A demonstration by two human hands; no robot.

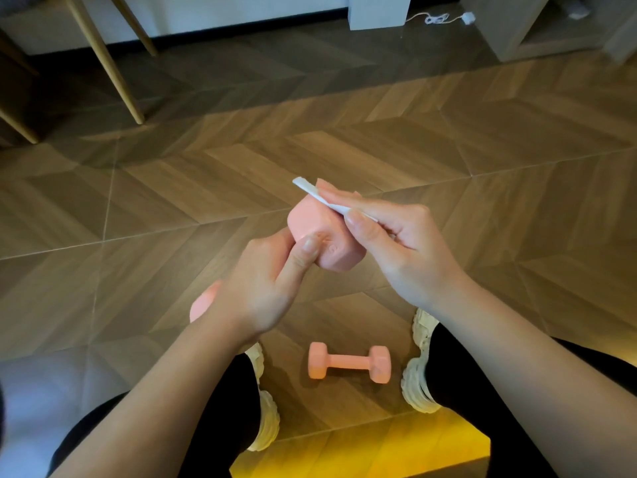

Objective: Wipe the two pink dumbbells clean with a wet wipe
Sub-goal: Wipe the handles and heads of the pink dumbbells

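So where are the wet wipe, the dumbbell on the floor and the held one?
wet wipe point(319, 195): head view, white folded edge.
floor dumbbell point(348, 362): head view, its handle.
held dumbbell point(306, 222): head view, upper head's face.

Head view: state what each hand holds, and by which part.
Left hand grips a pink dumbbell by its handle, thumb on the upper head. Right hand pinches the wet wipe by its near end.

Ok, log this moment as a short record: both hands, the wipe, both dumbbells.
left hand: grips the held dumbbell by its handle, thumb on the upper head
right hand: pinches the folded wet wipe against that head's far side
held dumbbell: pink, raised off the floor, tilted
second dumbbell: pink, lying on the wood floor between the shoes, untouched
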